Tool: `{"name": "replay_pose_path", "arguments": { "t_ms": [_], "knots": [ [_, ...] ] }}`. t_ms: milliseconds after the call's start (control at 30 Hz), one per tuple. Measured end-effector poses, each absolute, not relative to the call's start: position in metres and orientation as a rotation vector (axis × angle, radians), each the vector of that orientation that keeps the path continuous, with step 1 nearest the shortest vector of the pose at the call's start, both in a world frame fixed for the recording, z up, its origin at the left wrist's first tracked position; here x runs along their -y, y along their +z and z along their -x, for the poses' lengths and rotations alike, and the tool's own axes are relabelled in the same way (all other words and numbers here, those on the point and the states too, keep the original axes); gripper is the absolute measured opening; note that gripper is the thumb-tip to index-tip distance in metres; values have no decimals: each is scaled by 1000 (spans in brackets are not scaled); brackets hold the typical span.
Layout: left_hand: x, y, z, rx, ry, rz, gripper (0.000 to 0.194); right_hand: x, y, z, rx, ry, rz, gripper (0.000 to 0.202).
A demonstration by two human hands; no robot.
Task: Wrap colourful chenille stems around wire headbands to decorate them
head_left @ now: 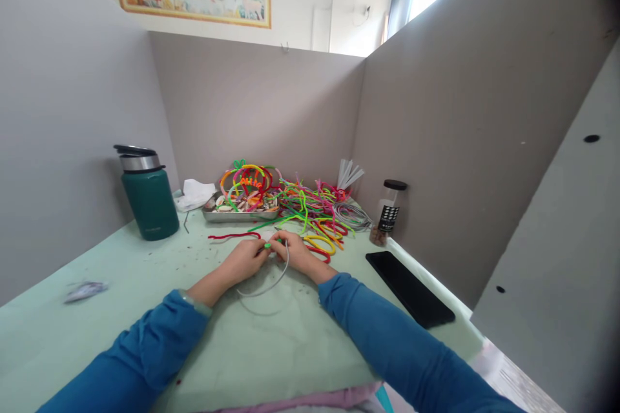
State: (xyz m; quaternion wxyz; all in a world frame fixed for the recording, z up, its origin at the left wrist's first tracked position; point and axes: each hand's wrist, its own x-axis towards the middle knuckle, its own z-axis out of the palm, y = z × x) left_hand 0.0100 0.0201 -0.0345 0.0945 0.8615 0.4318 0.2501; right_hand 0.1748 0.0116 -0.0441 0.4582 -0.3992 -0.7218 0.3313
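Grey cord (285,269) & small green piece (268,245) being held betw. L hand (248,261) and R hand (291,251), above bench (252,355).
Hands being kept close tog., fingertips being pinched at green piece; exact grip of each hand on cord can't be told. Cord being curved down twd. wearer; metal tray (241,215) w/ coloured loops (249,186), plus pile of fuzzy stems (310,201), being seen beyond hands; black phone-like slab (409,288) being supported on bench, R side; green flask (151,203), L side.

Bears, on a pale green tabletop (271,348), a teal bottle (151,203), tissue (196,193), small packet (86,292), metal tray (242,217), colourful pipe cleaners (304,201), grey coil (351,217), lidded jar (388,214) and black slab (409,288).
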Motion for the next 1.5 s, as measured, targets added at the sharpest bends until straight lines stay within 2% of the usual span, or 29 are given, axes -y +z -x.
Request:
{"name": "replay_pose_path", "arguments": {
  "t_ms": [167,567,800,1033,1500],
  "knots": [
    [-19,-30,-12,-1268,835,-2396,25,-8,-40,-175,1790,768,995,16],
    [-23,-34,-8,-1290,743,-2142,35,-8,-42,-176,1800,782,951,18],
    [-20,-33,-10,-1229,830,-1972,35,-12,-44,-176,1789,733,977,16],
    [-10,-25,-13,-1225,829,-1761,37,-10,-45,-176,1769,821,961,15],
    [-15,-28,-9,-1094,838,-1607,43,-15,-49,-177,1786,783,963,25]
  ]
}}
